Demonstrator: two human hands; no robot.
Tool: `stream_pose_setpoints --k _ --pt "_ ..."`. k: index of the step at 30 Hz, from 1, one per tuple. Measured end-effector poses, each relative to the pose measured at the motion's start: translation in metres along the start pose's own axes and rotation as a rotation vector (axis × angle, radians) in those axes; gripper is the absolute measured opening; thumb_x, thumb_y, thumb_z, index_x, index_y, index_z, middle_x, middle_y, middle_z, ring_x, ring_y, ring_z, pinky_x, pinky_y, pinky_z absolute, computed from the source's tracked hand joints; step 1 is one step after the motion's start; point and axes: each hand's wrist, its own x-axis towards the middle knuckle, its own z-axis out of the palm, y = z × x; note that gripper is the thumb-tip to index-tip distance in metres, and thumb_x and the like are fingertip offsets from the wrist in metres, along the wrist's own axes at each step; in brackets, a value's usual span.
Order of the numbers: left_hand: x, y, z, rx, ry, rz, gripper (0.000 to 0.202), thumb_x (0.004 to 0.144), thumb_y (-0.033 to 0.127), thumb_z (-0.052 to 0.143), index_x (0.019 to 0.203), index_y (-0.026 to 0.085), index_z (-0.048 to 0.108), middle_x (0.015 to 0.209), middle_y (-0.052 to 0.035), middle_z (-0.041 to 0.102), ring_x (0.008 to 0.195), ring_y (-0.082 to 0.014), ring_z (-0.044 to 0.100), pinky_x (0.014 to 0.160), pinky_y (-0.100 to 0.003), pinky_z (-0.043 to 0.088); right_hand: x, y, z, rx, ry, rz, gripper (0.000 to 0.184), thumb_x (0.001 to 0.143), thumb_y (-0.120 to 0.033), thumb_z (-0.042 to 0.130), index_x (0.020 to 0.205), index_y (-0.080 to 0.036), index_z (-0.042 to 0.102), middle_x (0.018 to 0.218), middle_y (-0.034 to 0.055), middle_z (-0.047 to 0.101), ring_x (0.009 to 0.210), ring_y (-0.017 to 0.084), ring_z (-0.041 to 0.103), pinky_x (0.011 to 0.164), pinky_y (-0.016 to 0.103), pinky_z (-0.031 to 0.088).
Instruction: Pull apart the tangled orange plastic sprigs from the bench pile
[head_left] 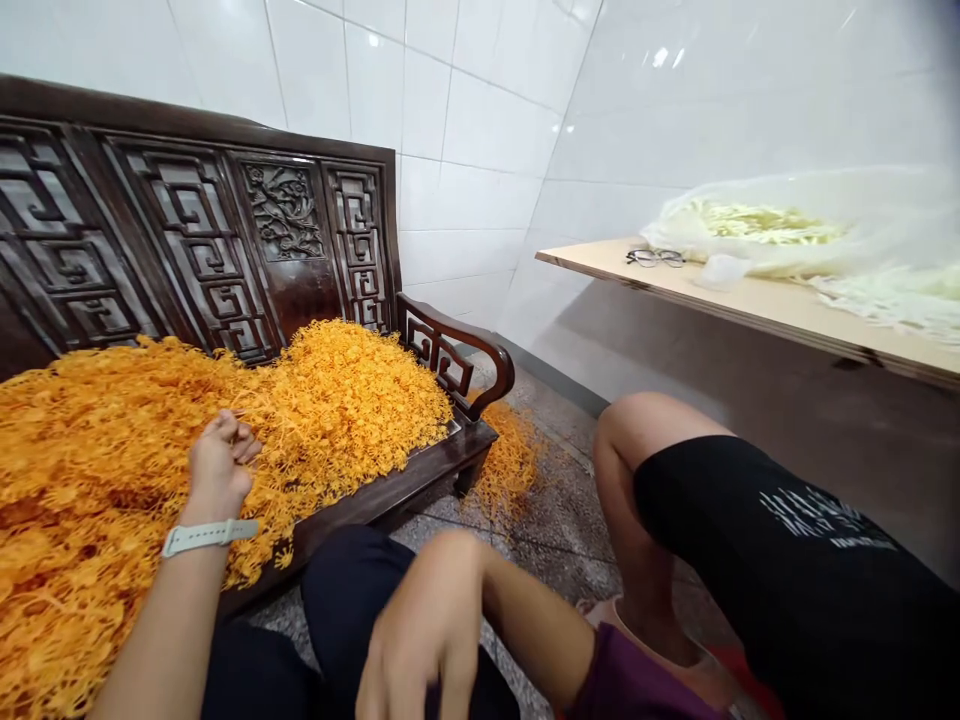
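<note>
A deep heap of small orange plastic pieces point(352, 400) covers the seat of a dark carved wooden bench point(450, 350). My left hand point(219, 462), with a white band on its wrist, lies on the heap with the fingers curled round some of the pieces. Low in the middle of the view my right hand point(420, 650) hangs loosely over my dark-clad knee point(352, 590). Its fingers point down, slightly apart, with nothing in them.
Orange pieces point(510, 465) have spilled on the tiled floor by the bench's right end. A person's bare leg in black shorts point(750, 540) is on the right. A wooden tabletop point(750, 300) carries glasses point(655, 258) and a clear bag of pale yellow pieces point(765, 225).
</note>
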Motion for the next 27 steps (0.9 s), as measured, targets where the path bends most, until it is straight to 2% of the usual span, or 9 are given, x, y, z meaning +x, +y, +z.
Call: stream_pose_setpoints --k 1,3,5,7,11,15,20,24,27 --pt "-0.002 -0.002 0.002 -0.012 0.0 -0.018 0.018 0.092 0.005 0.054 0.082 0.019 0.046 0.06 0.0052 0.044 0.039 -0.0067 0.024 0.037 -0.017 0.024 0.007 -0.01 -0.014 0.138 0.034 -0.109 0.041 0.057 -0.054 0.096 0.057 -0.025 0.068 0.062 0.0049 0.064 0.058 0.02 0.064 0.057 0.03 0.051" --pt "-0.002 -0.006 0.004 -0.027 0.004 -0.046 0.02 0.096 0.006 0.051 0.082 0.019 0.046 0.059 0.0057 0.042 0.038 -0.0065 0.024 0.036 -0.017 0.023 0.029 -0.027 -0.048 0.36 0.335 -0.316 0.038 0.062 -0.05 0.095 0.069 -0.022 0.069 0.061 -0.0005 0.058 0.052 0.013 0.051 0.052 0.025 0.045" --pt "-0.002 -0.008 0.004 -0.026 0.005 -0.059 0.021 0.1 0.009 0.05 0.081 0.018 0.046 0.058 0.0059 0.041 0.038 -0.006 0.024 0.036 -0.017 0.023 0.055 -0.031 -0.079 0.459 0.548 -0.394 0.024 0.079 -0.04 0.084 0.087 -0.023 0.069 0.065 -0.0058 0.054 0.05 0.007 0.035 0.049 0.018 0.033" --pt "-0.004 -0.009 0.004 -0.025 -0.002 -0.067 0.022 0.102 0.012 0.051 0.081 0.017 0.048 0.057 0.0062 0.04 0.037 -0.0055 0.023 0.035 -0.016 0.022 0.074 -0.021 -0.096 0.562 0.708 -0.38 0.019 0.084 -0.029 0.076 0.1 -0.021 0.068 0.066 -0.0068 0.048 0.052 0.006 0.029 0.049 0.017 0.026" --pt "-0.012 -0.011 0.012 -0.03 -0.043 -0.089 0.019 0.103 0.013 0.053 0.084 0.015 0.053 0.057 0.0066 0.04 0.037 -0.0047 0.024 0.035 -0.016 0.022 0.074 0.018 -0.084 0.657 0.83 -0.294 0.025 0.082 -0.027 0.077 0.103 -0.015 0.069 0.064 -0.0067 0.041 0.052 0.006 0.029 0.051 0.02 0.023" --pt "-0.024 -0.013 0.025 -0.087 -0.118 -0.149 0.024 0.107 0.02 0.051 0.084 0.015 0.053 0.058 0.007 0.037 0.038 -0.004 0.023 0.036 -0.016 0.021 0.055 0.039 -0.069 0.595 0.974 -0.279 0.03 0.075 -0.027 0.084 0.098 -0.014 0.071 0.066 -0.005 0.049 0.053 0.006 0.035 0.05 0.02 0.023" --pt "-0.041 -0.022 0.045 -0.183 -0.267 -0.213 0.025 0.107 0.024 0.053 0.084 0.017 0.051 0.058 0.007 0.039 0.037 -0.0038 0.023 0.036 -0.016 0.02 0.048 0.037 -0.082 0.441 1.209 -0.35 0.038 0.077 -0.041 0.087 0.105 -0.022 0.069 0.084 -0.0042 0.063 0.062 0.007 0.047 0.055 0.02 0.035" --pt "-0.051 -0.035 0.056 -0.12 -0.353 -0.217 0.022 0.099 0.029 0.069 0.089 0.019 0.053 0.06 0.0068 0.045 0.039 -0.004 0.022 0.036 -0.015 0.021 0.052 0.029 -0.086 0.31 1.161 -0.347 0.044 0.078 -0.051 0.084 0.11 -0.023 0.072 0.094 -0.0005 0.067 0.072 0.01 0.055 0.062 0.023 0.042" --pt "-0.054 -0.04 0.058 -0.053 -0.411 -0.232 0.017 0.097 0.03 0.071 0.096 0.017 0.059 0.06 0.0064 0.046 0.039 -0.0037 0.02 0.036 -0.013 0.02 0.052 0.025 -0.086 0.286 1.167 -0.401 0.034 0.077 -0.043 0.086 0.1 -0.021 0.073 0.087 -0.0008 0.064 0.072 0.01 0.054 0.065 0.023 0.043"
